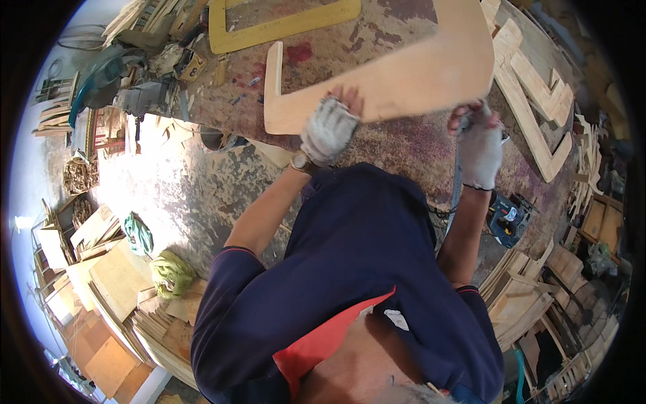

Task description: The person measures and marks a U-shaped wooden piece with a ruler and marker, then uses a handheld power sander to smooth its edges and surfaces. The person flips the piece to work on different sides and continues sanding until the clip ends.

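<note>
A pale, L-shaped wooden board [404,77] lies across the workbench in front of me, its right part broad and slightly blurred. My left hand [333,128], in a light fingerless glove, grips the board's near edge with its fingers over the top face. Close to the board's near right corner is my right hand [479,145], gloved the same way. Its fingers are curled; what they hold, if anything, is hidden. Beneath the right wrist a thin bluish strip [457,178] runs toward me. A dark blue jigsaw [509,219] rests to the right of my right forearm.
A yellow frame-shaped template [289,30] lies on the paint-stained workbench [404,145] at the far side. Cut angled wooden pieces [535,101] lie at the right. A green-cased power saw [97,84] stands at the left. Board stacks [124,276] and a yellow-green bag [171,274] sit lower left.
</note>
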